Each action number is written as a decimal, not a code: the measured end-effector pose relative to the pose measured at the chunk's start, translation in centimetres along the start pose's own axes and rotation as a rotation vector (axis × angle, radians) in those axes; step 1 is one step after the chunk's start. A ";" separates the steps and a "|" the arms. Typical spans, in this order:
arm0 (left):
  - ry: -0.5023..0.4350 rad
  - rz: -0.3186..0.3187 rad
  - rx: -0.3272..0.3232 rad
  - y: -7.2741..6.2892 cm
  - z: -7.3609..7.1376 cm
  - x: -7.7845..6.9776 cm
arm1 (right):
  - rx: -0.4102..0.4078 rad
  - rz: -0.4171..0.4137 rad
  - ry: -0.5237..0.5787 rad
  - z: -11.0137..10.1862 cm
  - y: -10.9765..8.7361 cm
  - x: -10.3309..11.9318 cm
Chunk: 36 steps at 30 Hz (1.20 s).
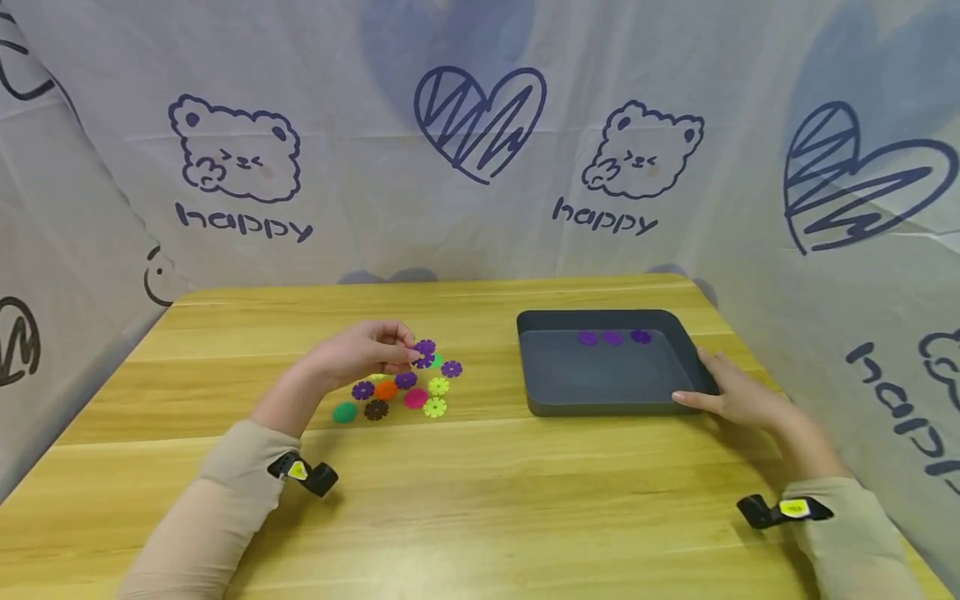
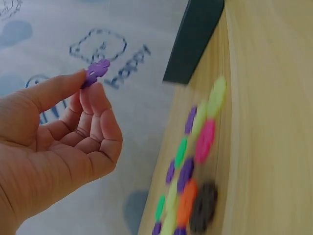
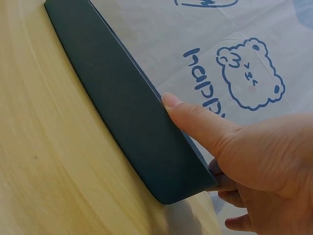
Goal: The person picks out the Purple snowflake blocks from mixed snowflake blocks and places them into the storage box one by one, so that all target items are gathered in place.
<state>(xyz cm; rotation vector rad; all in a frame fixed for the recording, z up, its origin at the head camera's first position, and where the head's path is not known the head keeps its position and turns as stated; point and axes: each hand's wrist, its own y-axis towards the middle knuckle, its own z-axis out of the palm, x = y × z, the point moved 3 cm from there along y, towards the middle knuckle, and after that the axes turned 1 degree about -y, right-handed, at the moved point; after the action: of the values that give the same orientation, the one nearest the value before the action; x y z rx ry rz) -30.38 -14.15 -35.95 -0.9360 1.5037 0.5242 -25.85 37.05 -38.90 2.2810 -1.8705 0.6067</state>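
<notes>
Purple discs (image 1: 612, 337) are seemingly nearing halfway, three lying at twelve o'clock in the tray (image 1: 585, 379), the left hand (image 1: 363, 348) pinching a fourth disc (image 1: 427, 348), more waiting on the table (image 1: 487, 500) at nine, the right hand (image 1: 738, 396) holding the tray's four-o'clock corner.

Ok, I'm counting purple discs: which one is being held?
The purple disc pinched by the left hand, raised off the table; the other purple discs in view lie in the grey tray or on the table.
</notes>
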 end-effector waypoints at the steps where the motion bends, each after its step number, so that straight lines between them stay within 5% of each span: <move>1: -0.014 0.007 0.009 0.4 0.5 -0.3 | -0.002 -0.001 -0.002 0.0 0.0 0.0; 14: -0.199 0.028 0.009 7.0 6.2 -3.5 | -0.004 0.002 0.014 0.2 -0.4 -0.4; 27: -0.450 -0.061 -0.220 13.6 9.9 -4.0 | 0.010 0.024 0.001 0.1 0.0 -0.1; 36: -0.421 -0.069 -0.298 17.4 11.9 -3.9 | 0.006 0.008 0.010 -0.1 0.0 0.0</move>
<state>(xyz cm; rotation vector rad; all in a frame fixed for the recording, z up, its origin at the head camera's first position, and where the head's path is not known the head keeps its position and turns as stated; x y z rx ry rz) -37.35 6.02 -37.56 -1.0262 1.0274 0.8539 -25.89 37.13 -38.78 2.2713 -1.8767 0.6241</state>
